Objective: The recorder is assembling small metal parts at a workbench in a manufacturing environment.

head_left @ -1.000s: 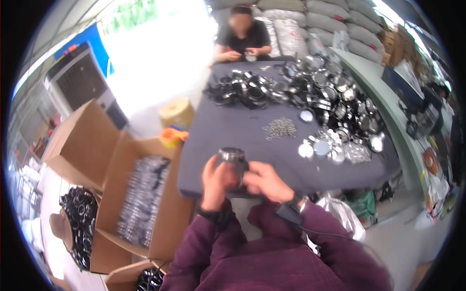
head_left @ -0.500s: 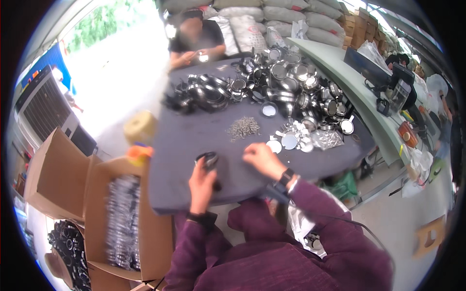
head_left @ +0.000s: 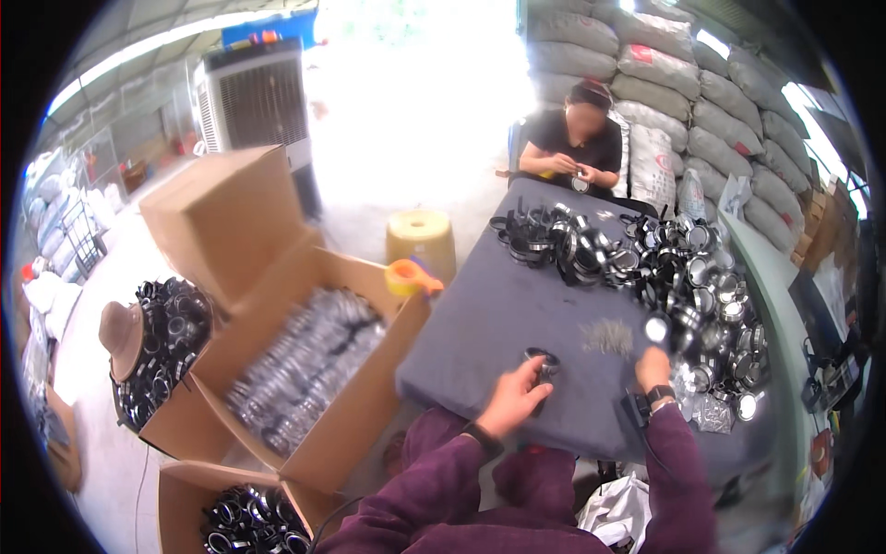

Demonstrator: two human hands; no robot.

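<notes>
My left hand (head_left: pixel 515 399) grips a small black ring-shaped part (head_left: pixel 544 363) just above the near side of the grey-covered table (head_left: pixel 494 319). Its thumb and forefinger close on the part's side. Over the table's right side, my right hand (head_left: pixel 653 367) has its fingers curled; blur and the back of the hand hide whatever is in them. A pale round disc (head_left: pixel 656 330) lies just beyond those fingertips. Left of that hand sits a heap of small metal screws (head_left: pixel 604 337). Beside its right edge are more pale pieces and a clear plastic bag (head_left: pixel 712 414) of small metal parts.
A large pile of shiny black-and-silver ring parts (head_left: pixel 692 286) covers the table's far right. Across the table sits a person (head_left: pixel 577 143) handling a round part. Open cardboard boxes (head_left: pixel 360 406) stand left, with a yellow stool (head_left: pixel 420 242) and an orange tape dispenser (head_left: pixel 411 277).
The view has swung left, bringing the boxes further into sight. My right hand has moved rightward from near the screws to the pale discs. My left hand still holds the black part.
</notes>
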